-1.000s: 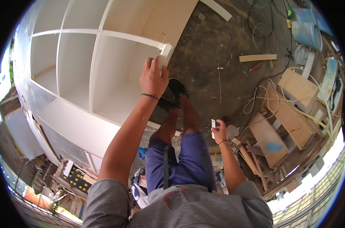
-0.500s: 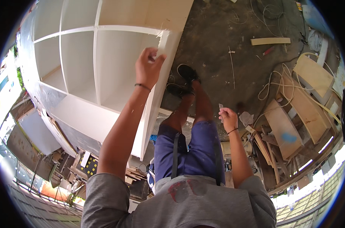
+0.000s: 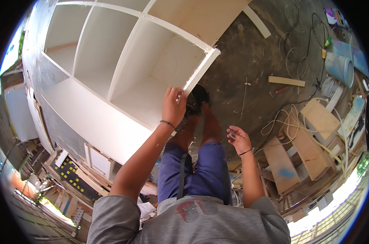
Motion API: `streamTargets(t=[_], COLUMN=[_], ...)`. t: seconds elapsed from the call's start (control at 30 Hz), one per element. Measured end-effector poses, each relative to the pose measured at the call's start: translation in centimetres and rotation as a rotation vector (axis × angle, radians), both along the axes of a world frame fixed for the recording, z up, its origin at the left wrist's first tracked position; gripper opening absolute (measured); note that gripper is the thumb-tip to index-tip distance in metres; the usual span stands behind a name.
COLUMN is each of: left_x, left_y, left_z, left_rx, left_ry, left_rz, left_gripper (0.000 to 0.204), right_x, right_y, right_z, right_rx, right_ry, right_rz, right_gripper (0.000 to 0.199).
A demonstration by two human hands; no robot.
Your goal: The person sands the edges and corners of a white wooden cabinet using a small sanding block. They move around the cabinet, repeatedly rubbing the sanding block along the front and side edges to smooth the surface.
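Left arm stretched forward and up, left hand [image 3: 174, 107] with fingers curled against the front edge of a white panel [image 3: 200, 71] belonging to a white shelf unit [image 3: 123, 65], thumb side turned toward the open compartments. Right arm bent at the elbow, right hand [image 3: 238, 138] held low beside the knee, palm up, fingers loosely pinched on some small pale object too tiny to identify. Dark bracelets on both wrists. Beyond, dirt floor [image 3: 249, 53] strewn with wires, wooden boards [image 3: 310, 138] and a light-blue bucket [image 3: 339, 67].
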State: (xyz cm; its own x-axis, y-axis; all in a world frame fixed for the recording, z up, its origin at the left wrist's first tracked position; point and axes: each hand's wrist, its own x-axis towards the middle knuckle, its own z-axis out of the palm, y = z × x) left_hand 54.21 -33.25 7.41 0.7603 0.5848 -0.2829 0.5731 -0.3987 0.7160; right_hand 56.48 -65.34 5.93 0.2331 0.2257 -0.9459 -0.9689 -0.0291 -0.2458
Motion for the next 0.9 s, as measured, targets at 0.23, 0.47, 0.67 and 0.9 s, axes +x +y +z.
streamTargets(t=[0.23, 0.47, 0.67, 0.9], left_x=[-7.5, -16.7, -15.1, -13.9], left_y=[2.1, 15.1, 29.4, 30.6], left_z=[1.3, -4.6, -6.6, -8.8], left_rx=[-0.141, 0.575, -0.157, 0.290], left_ry=[0.093, 0.148, 0.213, 0.552], left_rz=[0.055, 0.682, 1.149, 1.069], left_gripper=[0.014, 0.056, 0.091, 0.068], right_x=[3.3, 10.4, 16.7, 21.4], right_y=[4.5, 9.7, 17.4, 24.2], right_z=[1.3, 3.8, 5.9, 6.4], right_rx=[-0.134, -0.308, -0.417, -0.471], right_ry=[-0.299, -0.899, -1.349, -1.682], right_rz=[0.220, 0.622, 0.994, 1.581], right_gripper=[0.011, 0.018, 0.031, 0.041])
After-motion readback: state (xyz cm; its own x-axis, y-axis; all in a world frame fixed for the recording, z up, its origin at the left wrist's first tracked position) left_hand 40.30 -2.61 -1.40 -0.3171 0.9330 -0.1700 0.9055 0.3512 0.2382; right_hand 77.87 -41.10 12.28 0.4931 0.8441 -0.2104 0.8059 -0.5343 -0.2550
